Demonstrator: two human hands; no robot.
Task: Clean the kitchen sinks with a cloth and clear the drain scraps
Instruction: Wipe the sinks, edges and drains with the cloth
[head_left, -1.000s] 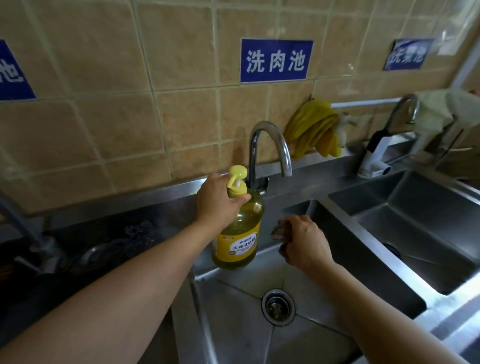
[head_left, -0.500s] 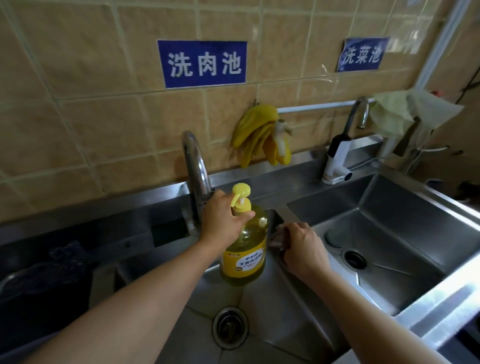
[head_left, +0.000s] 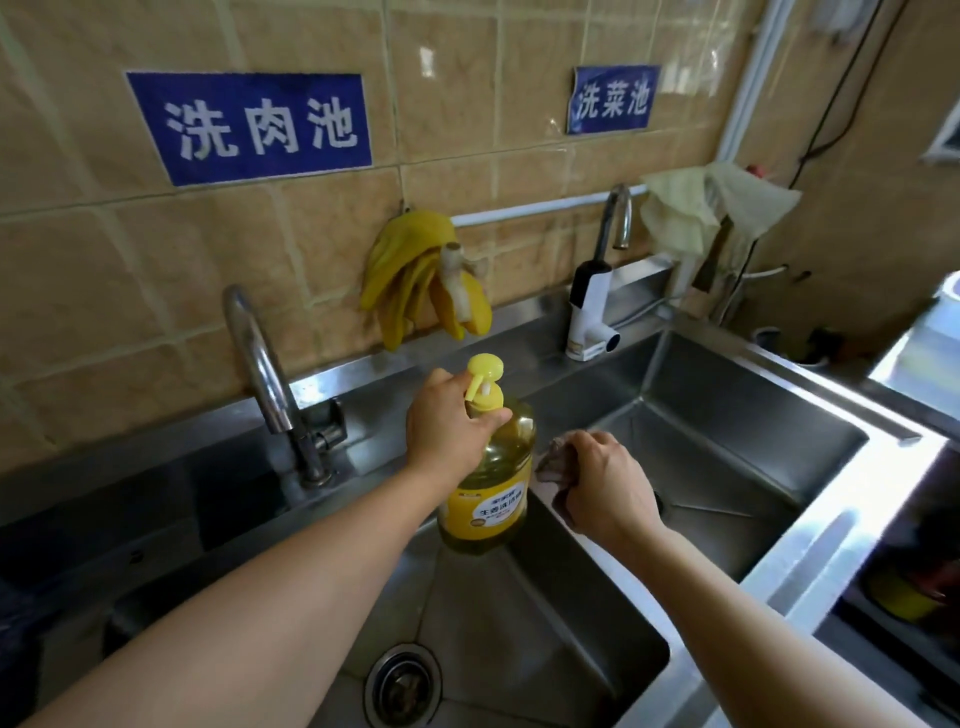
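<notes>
Here, two steel sinks (head_left: 737, 415) sit under blue signs (head_left: 249, 127) reading 洗肉池 and 洗菜池. The left hand (head_left: 449, 426) grips the yellow dish soap bottle (head_left: 491, 483) by its pump neck above the near sink. Its small label is too blurry to read. The right hand (head_left: 605, 486) squeezes a dark cloth (head_left: 553, 460), mostly hidden.

— What colour is the soap bottle (head_left: 488, 483)?
— Clear amber-yellow, with a bright yellow pump (head_left: 484, 382) and an orange-yellow label bearing a white patch.
— And the cloth (head_left: 555, 462)?
— Dull grey-brown.
— The sinks (head_left: 748, 415)?
— Bare silver steel. The wall tiles (head_left: 130, 291) are tan, the two signs (head_left: 249, 127) blue with white characters.
— Those gloves (head_left: 415, 275) hanging up?
— Yellow.
</notes>
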